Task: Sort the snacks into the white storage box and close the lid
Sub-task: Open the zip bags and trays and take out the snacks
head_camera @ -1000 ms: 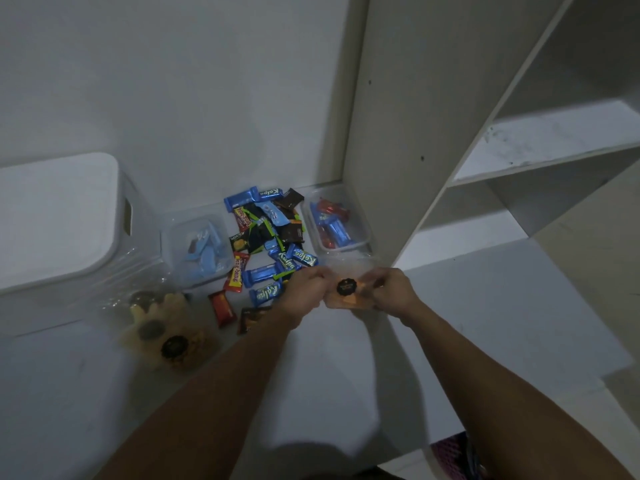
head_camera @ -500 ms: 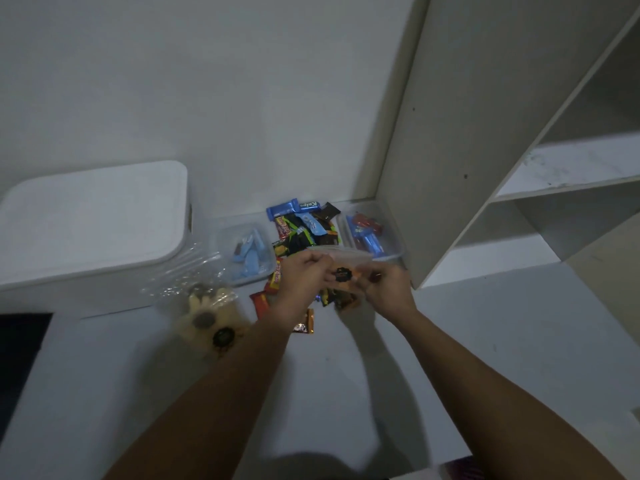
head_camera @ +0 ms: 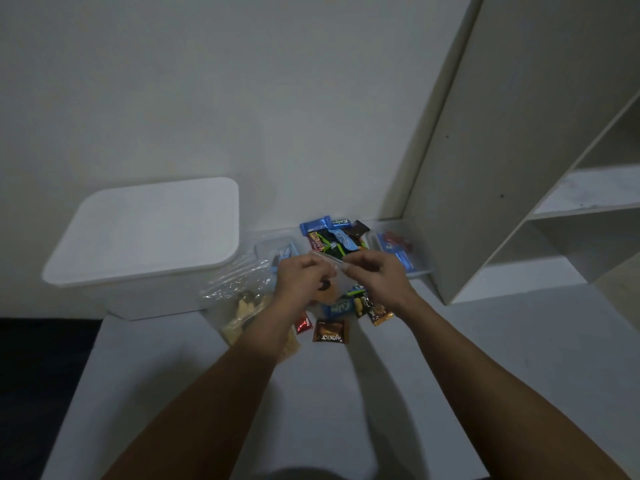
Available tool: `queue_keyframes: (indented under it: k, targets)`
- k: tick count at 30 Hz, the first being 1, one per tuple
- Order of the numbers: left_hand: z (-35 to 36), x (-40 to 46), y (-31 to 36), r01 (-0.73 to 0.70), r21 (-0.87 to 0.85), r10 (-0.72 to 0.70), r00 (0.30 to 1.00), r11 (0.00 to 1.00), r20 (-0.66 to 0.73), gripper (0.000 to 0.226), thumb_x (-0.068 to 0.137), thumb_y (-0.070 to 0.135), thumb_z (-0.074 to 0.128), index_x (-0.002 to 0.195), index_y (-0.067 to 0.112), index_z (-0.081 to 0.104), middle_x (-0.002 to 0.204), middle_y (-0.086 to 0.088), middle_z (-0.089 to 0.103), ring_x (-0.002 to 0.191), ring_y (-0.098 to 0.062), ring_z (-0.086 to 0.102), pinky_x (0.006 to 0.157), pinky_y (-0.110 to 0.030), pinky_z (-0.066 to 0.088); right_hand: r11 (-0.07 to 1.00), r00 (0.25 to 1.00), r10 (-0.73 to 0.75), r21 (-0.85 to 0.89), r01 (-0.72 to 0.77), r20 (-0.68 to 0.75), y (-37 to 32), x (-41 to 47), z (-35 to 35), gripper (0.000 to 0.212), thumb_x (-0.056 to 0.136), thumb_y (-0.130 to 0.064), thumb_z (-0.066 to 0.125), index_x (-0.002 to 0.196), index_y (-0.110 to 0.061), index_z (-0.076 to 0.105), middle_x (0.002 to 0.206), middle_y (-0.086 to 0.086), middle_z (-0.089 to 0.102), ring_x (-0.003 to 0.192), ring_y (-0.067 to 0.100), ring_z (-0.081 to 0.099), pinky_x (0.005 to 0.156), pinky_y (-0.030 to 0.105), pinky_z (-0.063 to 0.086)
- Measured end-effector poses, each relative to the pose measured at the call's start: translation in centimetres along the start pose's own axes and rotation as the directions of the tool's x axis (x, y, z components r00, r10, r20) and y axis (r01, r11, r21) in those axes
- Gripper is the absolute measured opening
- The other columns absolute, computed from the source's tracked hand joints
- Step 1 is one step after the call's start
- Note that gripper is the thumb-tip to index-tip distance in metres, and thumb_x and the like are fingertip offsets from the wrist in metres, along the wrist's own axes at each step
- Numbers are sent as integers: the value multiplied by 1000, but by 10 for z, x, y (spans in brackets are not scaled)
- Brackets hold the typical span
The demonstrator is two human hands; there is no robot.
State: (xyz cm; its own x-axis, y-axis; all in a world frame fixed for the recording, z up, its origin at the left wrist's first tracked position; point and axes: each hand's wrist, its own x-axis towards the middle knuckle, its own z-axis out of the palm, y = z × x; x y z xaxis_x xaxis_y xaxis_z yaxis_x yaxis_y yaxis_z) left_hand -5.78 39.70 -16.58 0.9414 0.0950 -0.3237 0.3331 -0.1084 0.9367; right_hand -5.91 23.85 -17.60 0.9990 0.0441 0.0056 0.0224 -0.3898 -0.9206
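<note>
The white storage box [head_camera: 138,285] stands at the left with its lid [head_camera: 149,230] on. My left hand [head_camera: 301,282] and my right hand [head_camera: 374,275] both pinch the top edge of a small clear zip bag [head_camera: 334,289] that holds an orange snack with a dark round label. Behind and under my hands lies a pile of wrapped snacks [head_camera: 332,237], blue, black and brown. A brown wrapper [head_camera: 329,331] and a red one [head_camera: 303,323] lie nearest me.
A clear bag of pale biscuits [head_camera: 242,306] lies beside the box. Two small clear tubs [head_camera: 273,251] [head_camera: 401,251] flank the pile, both with snacks inside. A white shelf unit [head_camera: 485,168] rises at the right. The white floor drops to a dark area [head_camera: 41,358] at left.
My view has swung left and tilted, bringing the whole white box into sight. Both hands have lifted the small bag slightly and shifted their grip to its top edge.
</note>
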Motion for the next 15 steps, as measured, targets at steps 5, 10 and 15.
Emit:
queue_keyframes:
  k: [5,10,15]
  targets:
    - [-14,0,-4,-31,69,31,1000,997,5,17,76,6,70,63,16,71,93,-10,67,89,-31,67,75,-44,60,978,998,-28,-210,15,-58,-16,4,17,12,89,-17,67,89,-9,75,73,-5,66,71,8,62,66,18,49]
    - [-27,2,-6,37,112,-50,991,993,124,10,76,2,67,69,8,70,81,-14,70,85,-29,67,78,-39,57,945,991,-1,-323,-44,-137,-21,5,27,15,92,-20,63,91,-10,73,75,-6,64,76,14,64,74,33,55]
    - [-35,6,-10,-125,172,124,992,977,16,11,77,6,67,74,17,65,83,-6,65,83,-26,63,79,-43,55,941,996,17,-335,-44,-84,-27,4,26,15,93,-20,61,91,-10,72,74,-7,62,77,13,62,72,29,52]
